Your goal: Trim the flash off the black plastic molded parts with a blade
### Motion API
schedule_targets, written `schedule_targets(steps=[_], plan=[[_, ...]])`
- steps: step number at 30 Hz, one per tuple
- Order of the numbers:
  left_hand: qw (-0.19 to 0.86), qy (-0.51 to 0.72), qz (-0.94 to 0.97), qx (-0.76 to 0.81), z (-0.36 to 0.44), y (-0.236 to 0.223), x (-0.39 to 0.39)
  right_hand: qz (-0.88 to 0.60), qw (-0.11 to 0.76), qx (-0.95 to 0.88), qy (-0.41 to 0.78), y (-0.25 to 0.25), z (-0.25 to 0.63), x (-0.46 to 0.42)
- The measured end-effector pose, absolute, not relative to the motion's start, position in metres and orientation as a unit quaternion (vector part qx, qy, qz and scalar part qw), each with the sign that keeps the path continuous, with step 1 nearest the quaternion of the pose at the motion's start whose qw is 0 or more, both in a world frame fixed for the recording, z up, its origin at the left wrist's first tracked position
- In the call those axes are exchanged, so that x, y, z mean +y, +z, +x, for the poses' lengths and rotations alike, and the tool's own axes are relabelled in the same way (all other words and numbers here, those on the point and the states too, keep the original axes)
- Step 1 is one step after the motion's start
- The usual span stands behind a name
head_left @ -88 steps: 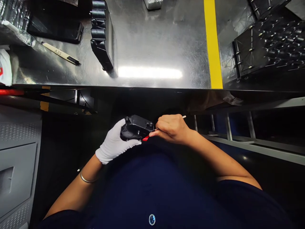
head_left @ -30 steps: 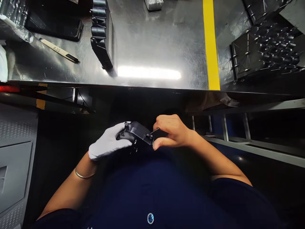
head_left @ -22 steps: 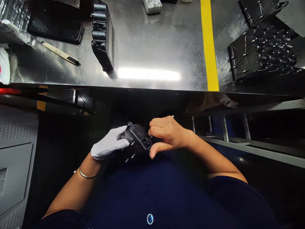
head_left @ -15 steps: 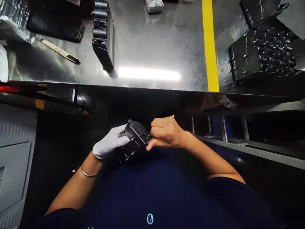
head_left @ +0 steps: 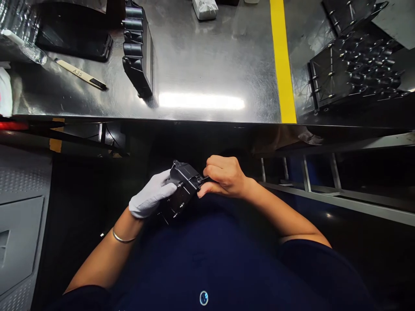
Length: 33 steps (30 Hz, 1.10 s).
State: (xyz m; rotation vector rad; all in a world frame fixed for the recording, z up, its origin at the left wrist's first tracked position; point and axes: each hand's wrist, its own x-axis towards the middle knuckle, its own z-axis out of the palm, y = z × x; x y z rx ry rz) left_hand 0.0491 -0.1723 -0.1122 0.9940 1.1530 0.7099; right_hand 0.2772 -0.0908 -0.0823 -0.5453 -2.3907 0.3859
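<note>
glare strip on metal tbl (head_left: 210, 60), v. dk below, mostly sharp

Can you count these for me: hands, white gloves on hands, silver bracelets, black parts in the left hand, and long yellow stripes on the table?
Hands: 2, left hand and right hand
White glove: 1
Silver bracelet: 1
Black part in the left hand: 1
Long yellow stripe: 1
Total: 6
</note>
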Motion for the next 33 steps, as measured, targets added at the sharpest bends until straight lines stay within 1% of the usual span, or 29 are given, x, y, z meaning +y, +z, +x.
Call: schedule_targets(steps=[5, 8, 10, 15, 17, 19, 20, 21, 23, 24, 25, 26, 28, 29, 30, 31, 33], plan=[[0.672, 0.334, 0.441, 0.492, 0.05, -0.114, -0.171, -0.2, 0.338, -0.908, 0.146, -0.08, 0.277, -0.09], [0.672, 0.328, 0.433, 0.503, 0.051, -0.11, -0.17, -0.205, 0.341, -0.901, 0.172, -0.08, 0.276, -0.089], [0.671, 0.315, 0.432, 0.514, 0.051, -0.106, -0.168, -0.201, 0.327, -0.901, 0.204, -0.082, 0.277, -0.089], [0.665, 0.279, 0.465, 0.514, 0.047, -0.098, -0.161, -0.162, 0.275, -0.889, 0.327, -0.087, 0.286, -0.088], [0.64, 0.256, 0.501, 0.524, 0.044, -0.093, -0.157, -0.155, 0.301, -0.85, 0.403, -0.088, 0.289, -0.087], [0.607, 0.22, 0.547, 0.533, 0.042, -0.088, -0.153, -0.208, 0.332, -0.788, 0.475, -0.088, 0.29, -0.088], [0.592, 0.199, 0.569, 0.535, 0.042, -0.086, -0.151, -0.248, 0.325, -0.762, 0.503, -0.086, 0.289, -0.089], [0.581, 0.18, 0.589, 0.532, 0.043, -0.084, -0.15, -0.283, 0.296, -0.745, 0.526, -0.085, 0.288, -0.09], [0.558, 0.16, 0.62, 0.527, 0.047, -0.084, -0.149, -0.321, 0.198, -0.738, 0.559, -0.084, 0.285, -0.092], [0.539, 0.166, 0.63, 0.534, 0.05, -0.086, -0.149, -0.333, 0.16, -0.736, 0.567, -0.085, 0.283, -0.093], [0.509, 0.186, 0.633, 0.553, 0.053, -0.089, -0.15, -0.352, 0.146, -0.729, 0.569, -0.086, 0.282, -0.094], [0.464, 0.224, 0.624, 0.588, 0.056, -0.092, -0.151, -0.382, 0.155, -0.713, 0.567, -0.088, 0.282, -0.095], [0.35, 0.342, 0.545, 0.681, 0.061, -0.1, -0.154, -0.461, 0.227, -0.658, 0.551, -0.095, 0.284, -0.095], [0.311, 0.41, 0.478, 0.712, 0.064, -0.104, -0.155, -0.496, 0.273, -0.62, 0.543, -0.099, 0.284, -0.095], [0.311, 0.471, 0.404, 0.72, 0.066, -0.108, -0.156, -0.52, 0.315, -0.58, 0.541, -0.103, 0.284, -0.096], [0.358, 0.516, 0.331, 0.704, 0.069, -0.11, -0.157, -0.533, 0.35, -0.543, 0.546, -0.107, 0.282, -0.097], [0.541, 0.546, 0.19, 0.611, 0.075, -0.112, -0.158, -0.532, 0.381, -0.493, 0.573, -0.115, 0.274, -0.104]])
